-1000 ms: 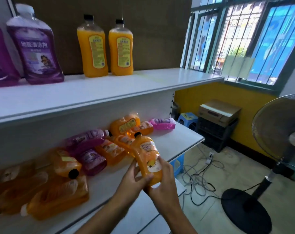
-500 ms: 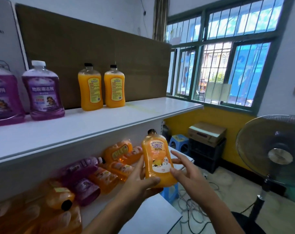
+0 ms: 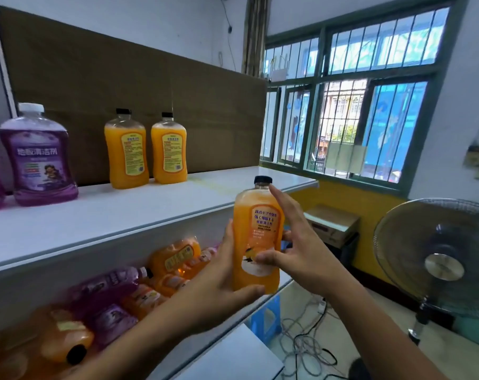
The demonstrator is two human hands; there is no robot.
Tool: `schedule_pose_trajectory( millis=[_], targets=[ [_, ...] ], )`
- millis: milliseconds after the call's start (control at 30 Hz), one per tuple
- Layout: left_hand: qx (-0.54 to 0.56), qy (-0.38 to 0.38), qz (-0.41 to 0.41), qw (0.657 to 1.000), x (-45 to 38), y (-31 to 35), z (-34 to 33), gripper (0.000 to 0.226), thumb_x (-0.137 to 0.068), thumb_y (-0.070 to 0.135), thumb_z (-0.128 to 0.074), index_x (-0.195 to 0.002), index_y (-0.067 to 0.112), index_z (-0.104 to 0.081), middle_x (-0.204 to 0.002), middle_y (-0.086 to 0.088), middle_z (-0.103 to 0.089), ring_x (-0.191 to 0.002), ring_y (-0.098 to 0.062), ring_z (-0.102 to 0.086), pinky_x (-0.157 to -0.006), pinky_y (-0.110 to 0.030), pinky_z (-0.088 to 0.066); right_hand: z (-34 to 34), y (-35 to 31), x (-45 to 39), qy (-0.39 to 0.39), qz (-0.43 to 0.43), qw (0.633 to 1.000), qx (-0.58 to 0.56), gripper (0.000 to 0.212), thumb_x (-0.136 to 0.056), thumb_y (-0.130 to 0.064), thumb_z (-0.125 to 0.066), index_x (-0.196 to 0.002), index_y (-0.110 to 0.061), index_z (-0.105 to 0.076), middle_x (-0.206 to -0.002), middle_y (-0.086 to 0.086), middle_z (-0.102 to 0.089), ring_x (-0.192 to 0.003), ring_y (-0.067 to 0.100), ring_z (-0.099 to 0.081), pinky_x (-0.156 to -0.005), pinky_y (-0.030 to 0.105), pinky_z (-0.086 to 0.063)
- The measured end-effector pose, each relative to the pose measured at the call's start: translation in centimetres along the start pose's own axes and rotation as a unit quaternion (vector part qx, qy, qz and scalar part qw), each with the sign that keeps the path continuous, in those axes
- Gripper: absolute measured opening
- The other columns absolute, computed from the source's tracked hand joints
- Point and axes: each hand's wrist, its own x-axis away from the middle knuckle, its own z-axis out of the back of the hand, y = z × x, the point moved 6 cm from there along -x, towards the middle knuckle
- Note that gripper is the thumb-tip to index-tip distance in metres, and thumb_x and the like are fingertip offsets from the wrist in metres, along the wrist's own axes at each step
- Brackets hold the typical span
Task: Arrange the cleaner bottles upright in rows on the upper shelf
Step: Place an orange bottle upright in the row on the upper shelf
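The step in hand looks to be lifting the orange bottle up onto the upper shelf, so it should be kept upright as it is now, carried over the shelf's near edge, and set down flat on its base to the right of the two orange bottles standing at the back, in line with them and with the label facing out; the purple bottle further left marks the same row. The bottle is in the air in front of the shelf edge, cap about level with the shelf top, well short of the row. The left hand holds it low on its left side, thumb curled under near the base, fingers wrapped behind, though how far round they reach is hidden; the right hand is open, fingers spread and mostly straight, thumb tip resting on the front label and forefinger reaching up beside the cap, steadying rather than gripping. More bottles lie tumbled on the lower shelf, blurred in this view.
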Motion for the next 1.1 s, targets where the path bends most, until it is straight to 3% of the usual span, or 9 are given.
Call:
schedule_pose_trajectory(
  millis=[100,167,233,367,433,500,700,900,1100],
  targets=[
    [-0.097,0.045,-0.038,0.994,-2.0,1.8,3.0,0.113,-0.088,0.04,-0.066,-0.143,0.041,0.034,-0.159,0.019,-0.013,-0.135,0.002,-0.029,-0.108,-0.025,-0.033,0.7,-1.8,-3.0,0.033,0.048,0.998,0.027,0.106,-0.077,-0.022,-0.084,-0.149,-0.056,-0.013,-0.14,-0.036,-0.017,-0.134,0.008,-0.037,-0.099,0.032,-0.054],
    [-0.107,0.055,-0.043,0.992,-3.4,2.6,5.2,0.113,-0.088,0.035,-0.068,-0.145,0.042,0.029,-0.158,0.017,-0.019,-0.139,-0.005,-0.034,-0.109,-0.032,-0.039,1.2,-2.7,-5.3,0.052,0.075,0.995,0.044,0.106,-0.076,-0.021,-0.084,-0.147,-0.057,-0.013,-0.138,-0.036,-0.015,-0.132,0.003,-0.034,-0.095,0.02,-0.051],
    [-0.1,0.056,-0.039,0.993,-5.0,3.2,7.3,0.11,-0.088,0.027,-0.069,-0.149,0.039,0.021,-0.15,0.018,-0.03,-0.134,-0.006,-0.041,-0.103,-0.03,-0.044,1.4,-3.2,-7.7,0.063,0.093,0.992,0.061,0.105,-0.076,-0.02,-0.084,-0.145,-0.056,-0.014,-0.145,-0.029,-0.016,-0.13,0.002,-0.033,-0.092,0.015,-0.05],
    [-0.084,0.069,-0.031,0.994,-8.4,2.8,11.5,0.1,-0.082,0.013,-0.075,-0.148,0.033,-0.003,-0.132,0.015,-0.047,-0.12,-0.005,-0.051,-0.089,-0.022,-0.051,0.7,-2.9,-12.3,0.081,0.115,0.984,0.107,0.102,-0.079,-0.018,-0.082,-0.15,-0.05,-0.017,-0.154,-0.015,-0.015,-0.132,0.008,-0.032,-0.096,0.025,-0.052],
    [-0.097,0.08,-0.02,0.992,-10.0,2.1,12.9,0.096,-0.08,0.013,-0.077,-0.146,0.03,-0.01,-0.113,0.023,-0.047,-0.11,-0.001,-0.053,-0.076,-0.012,-0.049,0.3,-2.2,-14.4,0.084,0.118,0.983,0.117,0.102,-0.078,-0.016,-0.082,-0.151,-0.047,-0.018,-0.154,-0.013,-0.015,-0.133,0.01,-0.032,-0.094,0.021,-0.051],
    [-0.105,0.097,-0.012,0.99,-11.4,1.3,13.7,0.096,-0.08,0.013,-0.077,-0.147,0.027,-0.009,-0.106,0.025,-0.042,-0.111,-0.002,-0.049,-0.082,-0.014,-0.045,-0.1,-1.4,-16.3,0.074,0.117,0.983,0.123,0.104,-0.078,-0.015,-0.082,-0.152,-0.047,-0.017,-0.153,-0.014,-0.014,-0.131,0.009,-0.032,-0.091,0.014,-0.047],
    [-0.097,0.136,-0.001,0.986,-13.7,-1.3,14.6,0.1,-0.084,0.015,-0.073,-0.15,0.028,0.001,-0.133,0.013,-0.042,-0.12,-0.005,-0.043,-0.099,-0.026,-0.039,-1.3,0.4,-19.9,0.044,0.138,0.978,0.15,0.104,-0.078,-0.01,-0.082,-0.151,-0.044,-0.018,-0.155,-0.009,-0.016,-0.13,0.007,-0.029,-0.088,0.005,-0.037],
    [-0.232,0.145,0.007,0.962,-14.6,-3.1,15.9,0.084,-0.09,0.032,-0.067,-0.15,0.03,-0.008,-0.144,0.005,-0.048,-0.123,-0.012,-0.053,-0.101,-0.026,-0.043,-2.5,2.9,-23.1,0.059,0.163,0.977,0.126,0.102,-0.077,-0.004,-0.08,-0.15,-0.041,-0.02,-0.157,-0.004,-0.016,-0.128,-0.001,-0.025,-0.089,-0.001,-0.036],
    [-0.401,0.133,0.142,0.895,-15.0,-5.1,16.2,0.059,-0.096,0.049,-0.047,-0.143,0.017,-0.034,-0.139,-0.007,-0.049,-0.122,-0.022,-0.048,-0.102,-0.038,-0.042,-4.0,5.6,-28.0,0.037,0.16,0.979,0.121,0.1,-0.079,-0.002,-0.079,-0.153,-0.034,-0.02,-0.158,0.001,-0.013,-0.135,0.019,-0.034,-0.09,0.016,-0.042]
  ],
)
